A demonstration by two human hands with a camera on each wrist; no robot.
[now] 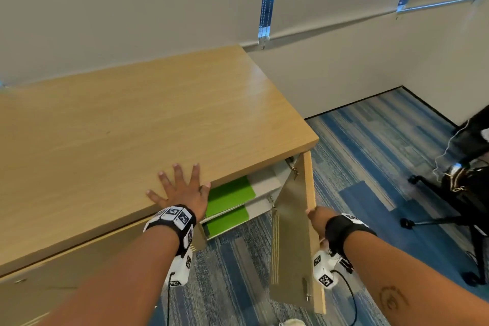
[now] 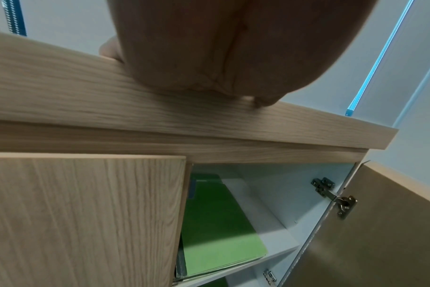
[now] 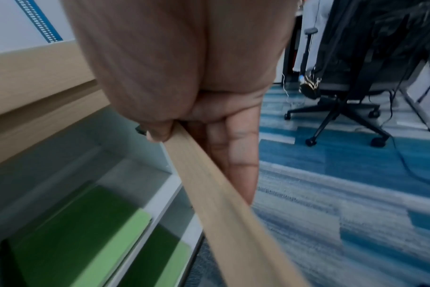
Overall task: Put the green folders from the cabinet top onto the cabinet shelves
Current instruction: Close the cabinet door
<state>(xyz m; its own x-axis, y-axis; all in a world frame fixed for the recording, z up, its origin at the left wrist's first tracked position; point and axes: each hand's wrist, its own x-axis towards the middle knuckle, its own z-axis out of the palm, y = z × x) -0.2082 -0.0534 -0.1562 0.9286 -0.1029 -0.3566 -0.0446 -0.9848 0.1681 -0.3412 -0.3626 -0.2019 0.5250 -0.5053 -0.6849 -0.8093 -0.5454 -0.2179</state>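
Head view: left hand (image 1: 180,191) lies flat, fingers spread, on the front edge of the light wood cabinet top (image 1: 137,124), centre-left of frame. Right hand (image 1: 318,218) at lower right grips the top edge of the open wood cabinet door (image 1: 293,233); fingers are mostly hidden behind the door. Between the hands, in the open compartment, two flat green folders: upper green folder (image 1: 229,195) on the upper white shelf (image 1: 266,183), lower green folder (image 1: 227,220) on the shelf below. Blue striped carpet (image 1: 370,167) fills the right side; black office chair (image 1: 465,174) at the right edge.

Left wrist view: palm of the left hand (image 2: 221,48) fills the top centre, pressing on the cabinet top's front edge (image 2: 160,108); the fingers barely show, so their spread cannot be told here. Closed wood door panel (image 2: 81,217) at lower left. Green folder (image 2: 218,233) lies flat on the white shelf (image 2: 277,235) at lower centre. Metal hinge (image 2: 336,198) at right joins the open door (image 2: 386,233).

Right wrist view: right hand (image 3: 184,77) at upper centre pinches the door edge (image 3: 221,203), thumb on the near side, fingers (image 3: 236,153) pressed together down the far face. Two green folders at lower left, upper one (image 3: 86,233), lower one (image 3: 165,258), each on its own shelf. Office chair (image 3: 356,81) at upper right on the carpet (image 3: 344,194).
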